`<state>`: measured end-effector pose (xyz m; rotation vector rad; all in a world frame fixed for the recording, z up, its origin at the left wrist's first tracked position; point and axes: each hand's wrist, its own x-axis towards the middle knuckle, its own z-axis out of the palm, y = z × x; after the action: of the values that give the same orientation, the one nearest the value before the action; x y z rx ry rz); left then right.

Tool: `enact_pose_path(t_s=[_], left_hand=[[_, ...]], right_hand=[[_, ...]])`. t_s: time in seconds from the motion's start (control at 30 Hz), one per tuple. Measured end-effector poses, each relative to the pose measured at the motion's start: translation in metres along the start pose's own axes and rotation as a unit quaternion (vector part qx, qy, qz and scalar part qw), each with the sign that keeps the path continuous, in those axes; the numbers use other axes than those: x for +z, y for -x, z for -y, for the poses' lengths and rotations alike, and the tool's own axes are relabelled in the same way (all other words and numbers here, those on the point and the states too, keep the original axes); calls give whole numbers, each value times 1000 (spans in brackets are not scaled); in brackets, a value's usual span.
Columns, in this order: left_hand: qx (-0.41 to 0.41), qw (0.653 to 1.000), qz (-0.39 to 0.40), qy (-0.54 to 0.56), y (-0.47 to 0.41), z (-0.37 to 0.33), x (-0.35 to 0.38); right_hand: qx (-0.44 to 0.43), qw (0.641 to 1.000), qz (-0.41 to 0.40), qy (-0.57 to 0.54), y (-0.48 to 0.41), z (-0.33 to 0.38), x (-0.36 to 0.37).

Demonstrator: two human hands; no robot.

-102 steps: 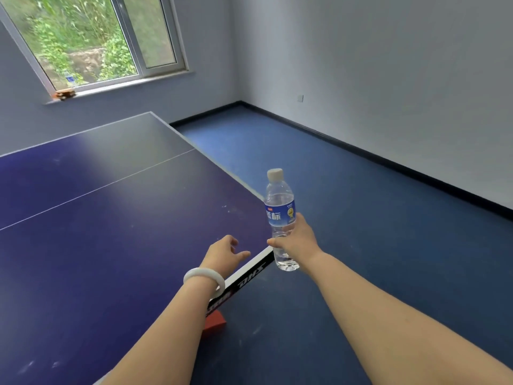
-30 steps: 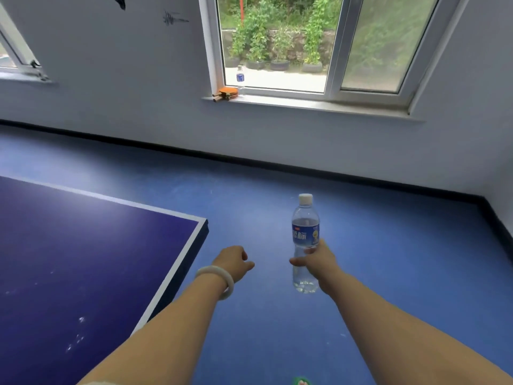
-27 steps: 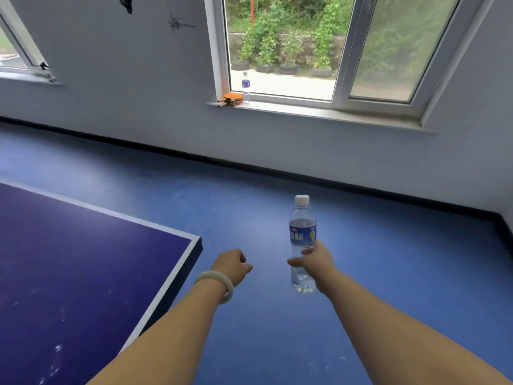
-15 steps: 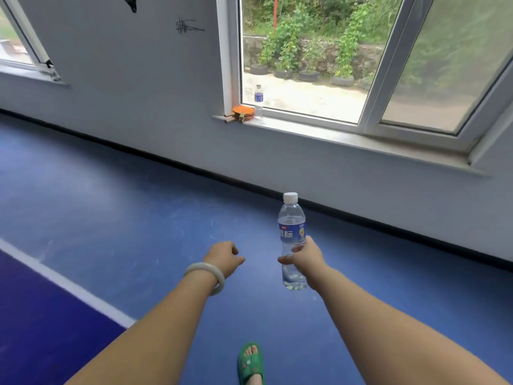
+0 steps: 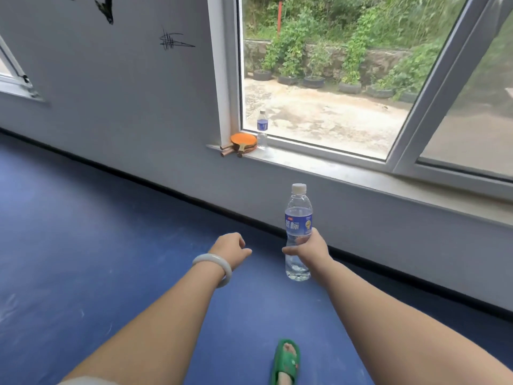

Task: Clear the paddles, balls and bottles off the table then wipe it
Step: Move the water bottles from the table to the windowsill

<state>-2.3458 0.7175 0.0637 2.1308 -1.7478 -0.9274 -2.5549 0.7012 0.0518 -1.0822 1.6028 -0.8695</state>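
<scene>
Curled tight round a water bottle (image 5: 298, 218) with the right hand (image 5: 308, 250), thumb lying across the near face, fingers wrapped behind, just under the blue label. Held upright in mid-air, white cap on top, clear water inside, base hanging free above the blue floor (image 5: 83, 245). Just to the left, apart from the bottle, the left hand (image 5: 230, 248): fingers loosely curled, gripping nothing, thumb pointing toward the right hand. On that wrist, a pale bangle (image 5: 215, 266). Both forearms bare, reaching in from the near edge of the view.

Nearer, between the forearms, a foot in a green sandal (image 5: 286, 359) on the floor.

Farther off, a grey wall (image 5: 125, 120) with a dark skirting strip along its foot and black scribbles (image 5: 173, 41) high on its left part. To the right of those, a white-framed window (image 5: 224, 79), with a sill (image 5: 333, 169) running rightward beneath it. At the sill's left end, beside the frame, stacked paddles (image 5: 243, 141), orange face up, handles sticking out over the near edge. Just beside them on the right, perhaps touching, a second bottle (image 5: 262, 129), upright, blue-labelled, well apart from the held one. Beyond the glass, a pale yard, a row of tyre planters and greenery. At the far left edge, the corner of another window frame.
</scene>
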Motion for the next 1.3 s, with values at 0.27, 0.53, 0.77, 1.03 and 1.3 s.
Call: enact_pose_path(t_s=[0.27, 0.53, 0.77, 1.03, 1.3], left_hand=[[-22, 999, -27, 10, -183, -43, -59], [-39, 999, -12, 15, -324, -53, -104], [-13, 999, 25, -15, -460, -28, -152], [-6, 997, 64, -45, -590, -8, -203], [8, 995, 91, -44, -672, -29, -201]], right_hand=[[-29, 999, 33, -7, -201, 83, 27], [-11, 999, 42, 17, -345, 133, 75], [29, 999, 8, -16, -455, 159, 137], [87, 993, -72, -42, -548, 181, 182], [99, 991, -71, -47, -646, 202, 193]])
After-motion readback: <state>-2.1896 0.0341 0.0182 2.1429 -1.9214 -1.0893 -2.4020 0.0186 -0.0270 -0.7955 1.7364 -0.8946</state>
